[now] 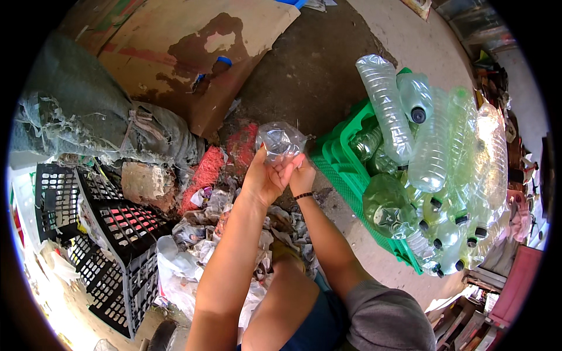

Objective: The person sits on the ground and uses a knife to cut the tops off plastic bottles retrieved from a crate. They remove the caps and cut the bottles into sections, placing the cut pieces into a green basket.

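Note:
A clear plastic bottle (281,140) is held up in front of me, its rounded end pointing away. My left hand (266,175) grips it from the near side, thumb along its left and palm turned up. Against those fingers is my right hand (302,177), with a dark beaded bracelet at the wrist. Its fingers are partly hidden behind the left ones, but they close at the bottle's near end. To the right, a green plastic crate (345,140) is heaped with empty clear and greenish bottles (430,149), several with black caps.
Crumpled plastic scraps (199,240) lie in a pile under my arms, beside red netting (205,178). Black slatted crates (126,225) stand at left, below a bulging grey-green sack (105,117). Stained cardboard (175,47) leans at the back. Wooden pieces (465,327) lie at lower right.

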{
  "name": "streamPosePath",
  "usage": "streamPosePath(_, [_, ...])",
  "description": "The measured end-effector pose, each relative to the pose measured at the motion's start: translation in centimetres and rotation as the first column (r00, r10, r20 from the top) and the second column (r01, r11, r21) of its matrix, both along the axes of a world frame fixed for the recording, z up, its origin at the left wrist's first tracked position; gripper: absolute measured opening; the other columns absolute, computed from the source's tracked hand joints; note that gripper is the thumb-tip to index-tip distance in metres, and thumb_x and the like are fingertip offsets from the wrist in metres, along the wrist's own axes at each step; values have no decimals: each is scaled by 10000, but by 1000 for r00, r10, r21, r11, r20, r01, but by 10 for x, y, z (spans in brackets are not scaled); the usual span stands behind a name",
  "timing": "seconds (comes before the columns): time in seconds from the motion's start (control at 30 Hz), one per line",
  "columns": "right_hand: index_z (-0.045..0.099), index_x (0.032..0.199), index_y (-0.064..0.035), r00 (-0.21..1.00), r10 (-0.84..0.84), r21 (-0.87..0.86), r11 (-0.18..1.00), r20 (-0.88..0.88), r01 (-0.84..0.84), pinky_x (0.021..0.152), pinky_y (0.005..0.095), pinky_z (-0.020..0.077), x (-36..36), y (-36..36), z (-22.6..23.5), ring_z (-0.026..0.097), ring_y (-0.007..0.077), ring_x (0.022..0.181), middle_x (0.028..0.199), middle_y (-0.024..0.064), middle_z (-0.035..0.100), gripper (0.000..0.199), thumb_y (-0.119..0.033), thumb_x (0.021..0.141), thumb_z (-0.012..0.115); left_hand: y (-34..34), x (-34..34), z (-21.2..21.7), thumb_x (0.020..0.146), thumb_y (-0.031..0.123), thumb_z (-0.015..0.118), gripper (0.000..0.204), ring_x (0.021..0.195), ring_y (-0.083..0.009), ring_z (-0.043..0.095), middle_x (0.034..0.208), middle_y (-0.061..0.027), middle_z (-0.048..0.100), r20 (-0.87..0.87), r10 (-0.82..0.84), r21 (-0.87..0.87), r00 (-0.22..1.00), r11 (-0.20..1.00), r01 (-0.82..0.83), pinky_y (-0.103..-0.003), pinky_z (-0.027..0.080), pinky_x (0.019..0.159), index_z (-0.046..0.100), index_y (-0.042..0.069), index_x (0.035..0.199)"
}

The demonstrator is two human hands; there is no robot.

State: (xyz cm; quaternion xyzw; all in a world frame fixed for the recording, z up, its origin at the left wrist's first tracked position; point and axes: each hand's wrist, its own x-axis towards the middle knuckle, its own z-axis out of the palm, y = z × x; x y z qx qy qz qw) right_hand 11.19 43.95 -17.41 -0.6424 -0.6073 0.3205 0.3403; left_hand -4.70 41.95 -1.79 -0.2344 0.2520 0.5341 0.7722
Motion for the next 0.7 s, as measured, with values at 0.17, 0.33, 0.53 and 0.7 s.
streamPosePath(0.17, [706,883,-33,998,1,38,999,59,-3,635,476,524,-19,45,14,682,403,718,775,214,691,282,-311,846,739,-41,-17,9,1040,442,471,518,1174,-298,650,1310,-212,615,-163,-25,76,986,996,38,-295,619,763,517,-40,1224])
streamPosePath(0.33, [750,957,-20,982,-139,-198,974,-129,112,668,343,508,-5,87,10,685,202,690,805,123,743,264,-247,835,804,-110,-17,-19,1019,344,517,369,1136,-238,664,1286,-147,654,-166,-48,-86,985,996,34,-244,572,733,588,21,1182])
streamPosePath(0.53, [731,870,38,907,-364,-484,846,-213,226,604,295,454,-12,95,27,569,99,667,791,31,689,322,-235,781,876,-142,-7,-46,1029,303,494,315,1131,-244,670,1269,-158,663,-115,3,-118,993,993,-17,-276,573,774,602,34,1151])
streamPosePath(0.7, [715,830,-15,902,-379,-583,788,-207,197,441,287,355,-19,86,44,472,86,528,706,0,619,330,-296,776,881,-127,-9,-53,1022,290,524,317,1172,-268,642,1318,-164,628,-218,-17,-120,976,993,-9,-323,556,891,566,47,1221])
